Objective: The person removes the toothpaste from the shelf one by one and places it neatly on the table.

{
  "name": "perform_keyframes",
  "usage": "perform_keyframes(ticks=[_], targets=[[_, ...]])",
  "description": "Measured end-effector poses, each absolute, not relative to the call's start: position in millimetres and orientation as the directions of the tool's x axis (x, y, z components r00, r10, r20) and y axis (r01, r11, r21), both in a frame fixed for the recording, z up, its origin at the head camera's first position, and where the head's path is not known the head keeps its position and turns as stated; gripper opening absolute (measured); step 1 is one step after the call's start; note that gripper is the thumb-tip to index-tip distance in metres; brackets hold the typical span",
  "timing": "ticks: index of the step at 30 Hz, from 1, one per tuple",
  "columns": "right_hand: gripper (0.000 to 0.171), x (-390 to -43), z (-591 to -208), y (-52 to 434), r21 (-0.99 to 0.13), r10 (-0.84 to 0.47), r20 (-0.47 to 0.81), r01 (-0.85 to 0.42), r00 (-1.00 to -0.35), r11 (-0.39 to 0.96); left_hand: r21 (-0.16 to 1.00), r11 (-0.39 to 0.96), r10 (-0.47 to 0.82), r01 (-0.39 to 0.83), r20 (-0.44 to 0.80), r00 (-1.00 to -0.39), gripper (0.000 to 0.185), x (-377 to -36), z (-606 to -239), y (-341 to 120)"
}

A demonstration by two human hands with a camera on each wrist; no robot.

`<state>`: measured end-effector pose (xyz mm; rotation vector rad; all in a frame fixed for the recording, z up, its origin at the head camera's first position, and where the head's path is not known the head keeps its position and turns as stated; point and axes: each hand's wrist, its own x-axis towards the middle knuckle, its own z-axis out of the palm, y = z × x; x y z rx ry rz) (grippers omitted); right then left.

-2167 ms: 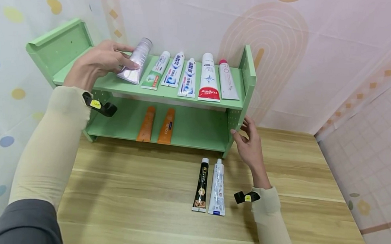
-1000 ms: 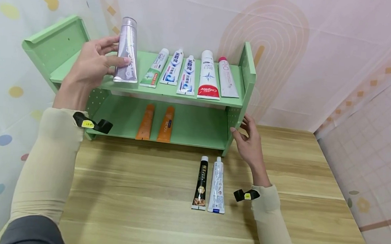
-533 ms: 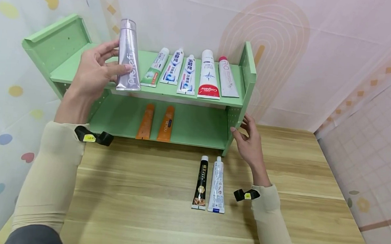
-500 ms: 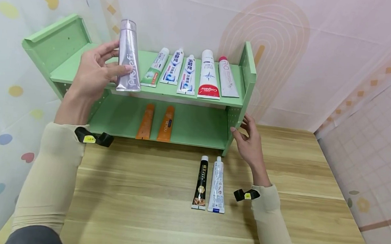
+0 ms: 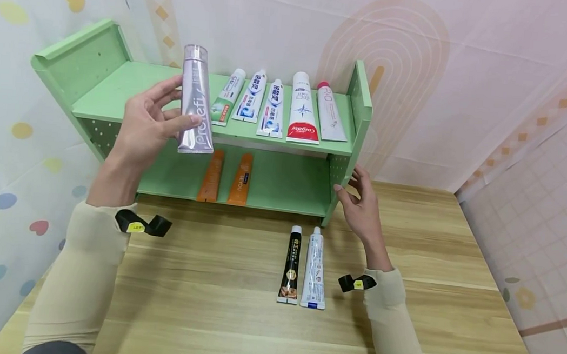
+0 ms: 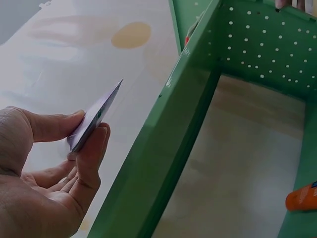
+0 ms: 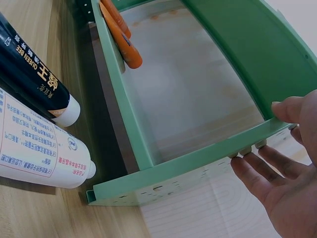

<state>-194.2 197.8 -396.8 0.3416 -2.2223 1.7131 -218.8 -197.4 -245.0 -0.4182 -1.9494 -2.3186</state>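
The left hand (image 5: 145, 128) grasps a silver tube (image 5: 196, 101) between thumb and fingers, holding it upright in the air, cap end up, in front of the left part of the green shelf (image 5: 361, 103) and clear of both boards. The right hand (image 5: 362, 206) rests against the near edge of the shelf's right side panel, thumb on one face and straight fingers on the other, gripping nothing. Five tubes (image 5: 274, 109) lie side by side on the upper board, to the right of the held tube. Two orange tubes (image 5: 226, 178) lie on the lower board. On the wooden table (image 5: 207, 313), near the right hand, a black tube (image 5: 291, 267) and a white tube (image 5: 314, 268) lie touching, caps pointing toward the shelf.
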Motion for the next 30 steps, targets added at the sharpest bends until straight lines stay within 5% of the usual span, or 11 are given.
perform_keyframes(ticks=[30], targets=[[0.061,-194.4,-393.7,196.0,-0.899,0.006,0.355,-0.34,-0.935,0.277,0.943,-0.107,0.194,0.316,0.331,-0.923,0.075,-161.9,-319.2,-171.4]])
